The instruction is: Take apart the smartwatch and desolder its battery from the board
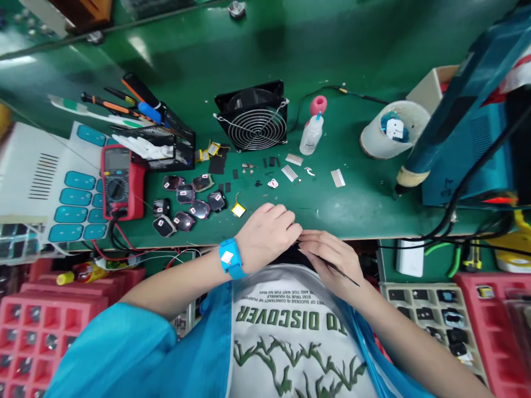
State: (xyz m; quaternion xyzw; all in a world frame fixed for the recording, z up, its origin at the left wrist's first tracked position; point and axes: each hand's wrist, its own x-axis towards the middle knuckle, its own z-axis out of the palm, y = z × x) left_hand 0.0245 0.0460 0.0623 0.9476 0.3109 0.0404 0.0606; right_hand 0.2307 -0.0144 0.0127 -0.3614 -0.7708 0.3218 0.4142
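Both hands meet at the front edge of the green bench. My left hand (267, 235) is closed, its fingers curled down, and what it grips is hidden beneath them. A blue strap (231, 258) with a white label circles that wrist. Against its fingertips is my right hand (334, 260), closed on a thin dark tool (346, 275) whose slim end sticks out towards the wrist. The other end of the tool is covered by the fingers. Beyond my left hand lies a small yellow-edged battery (238, 209). Several dark watch-like cases (200, 209) with labels lie to its left.
A black fan (255, 119) and a white bottle (311, 134) stand behind small loose parts (272, 183). At left are a red multimeter (120, 182) and a tool holder (176, 141). A white tub (394, 130) and a blue hot-air tool (448, 105) are at right.
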